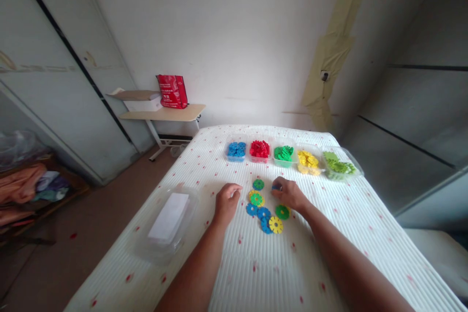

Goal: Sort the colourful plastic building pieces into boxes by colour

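Note:
My right hand (287, 193) has its fingers closed on a blue notched disc (277, 187), mostly hidden by the fingers. To the left, my left hand (227, 200) hovers at or just over the tabletop, fingers loosely curled, thumb apart, nothing visible in it. Between the hands lie several flat notched plastic discs. A green disc (258, 184) is farthest from me. Another green disc (256, 199) overlaps a yellow one. Closer in are blue discs (263, 213) and a yellow disc (275, 224). Below my right hand, a green disc (282, 212) partly covers a yellow one.
Along the far side stand clear tubs of blue (236, 150), red (260, 150), green (284, 154), yellow (308, 161) and light green pieces (338, 163). A clear plastic container (149, 248) with a white card (169, 218) lies left. Behind is a side table (179, 113) with a red bag (173, 91).

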The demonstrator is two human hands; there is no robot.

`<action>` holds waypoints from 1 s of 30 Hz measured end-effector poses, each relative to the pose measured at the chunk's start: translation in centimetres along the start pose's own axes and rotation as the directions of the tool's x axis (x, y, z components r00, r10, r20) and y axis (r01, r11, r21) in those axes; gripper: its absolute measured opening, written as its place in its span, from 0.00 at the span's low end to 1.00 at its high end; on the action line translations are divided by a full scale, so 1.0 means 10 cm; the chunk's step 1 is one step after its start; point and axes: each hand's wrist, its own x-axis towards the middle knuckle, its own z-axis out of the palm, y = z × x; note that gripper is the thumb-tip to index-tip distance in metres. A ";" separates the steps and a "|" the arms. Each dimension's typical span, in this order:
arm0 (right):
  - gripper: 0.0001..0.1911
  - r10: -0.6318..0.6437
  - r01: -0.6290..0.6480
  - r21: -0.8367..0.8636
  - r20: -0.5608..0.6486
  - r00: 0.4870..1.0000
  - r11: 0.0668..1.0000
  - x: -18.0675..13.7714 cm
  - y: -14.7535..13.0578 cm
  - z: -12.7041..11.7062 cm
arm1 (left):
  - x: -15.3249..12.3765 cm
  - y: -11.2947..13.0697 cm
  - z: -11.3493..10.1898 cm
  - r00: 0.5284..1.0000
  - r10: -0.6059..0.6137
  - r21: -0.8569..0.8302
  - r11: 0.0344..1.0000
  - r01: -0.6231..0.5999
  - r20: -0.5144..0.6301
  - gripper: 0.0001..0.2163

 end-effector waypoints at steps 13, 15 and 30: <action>0.10 -0.067 0.096 -0.323 0.101 0.993 0.942 -0.40 -0.55 0.23 | -0.01 0.03 -0.01 1.000 -0.019 0.004 1.000 0.019 0.003 0.08; 0.12 -0.055 0.104 -0.424 0.126 0.990 0.900 -0.46 -0.57 0.25 | -0.01 0.04 -0.01 1.000 -0.024 0.001 1.000 0.024 0.002 0.08; 0.11 -0.038 0.107 -0.451 0.159 0.987 0.886 -0.55 -0.61 0.14 | -0.01 0.03 0.00 1.000 0.000 0.015 1.000 -0.001 0.006 0.08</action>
